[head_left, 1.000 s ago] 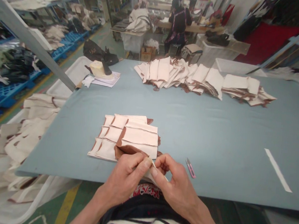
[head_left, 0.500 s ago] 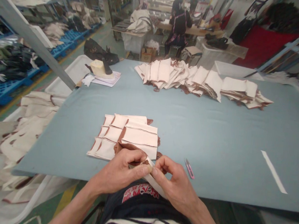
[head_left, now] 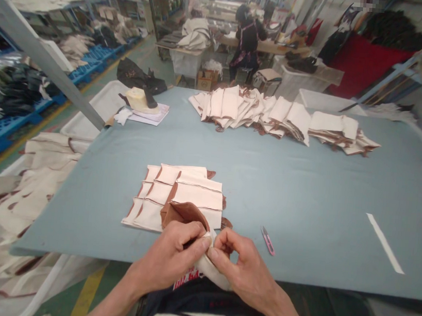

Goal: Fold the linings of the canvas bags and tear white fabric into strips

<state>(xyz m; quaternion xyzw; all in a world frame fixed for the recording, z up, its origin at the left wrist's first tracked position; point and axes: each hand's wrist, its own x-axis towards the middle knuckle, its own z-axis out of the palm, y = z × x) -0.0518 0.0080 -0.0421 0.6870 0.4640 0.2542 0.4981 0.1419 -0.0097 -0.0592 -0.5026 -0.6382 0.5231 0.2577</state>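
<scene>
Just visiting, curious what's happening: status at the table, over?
Left hand and right hand pinching cloth. Cloth gaping open, brown within. Snips to the right, untouched. Nothing seen blocking.

Table's near edge: hands, piece between them
Stack: near left on the table, just beyond the hands
Snips: on the table, right of the hands
Strip: farther right, well apart from the snips
Far side: piles in a row, centre to right
Far left corner: block on papers
Left of table: bin, cloth in it
Behind far side: person
</scene>
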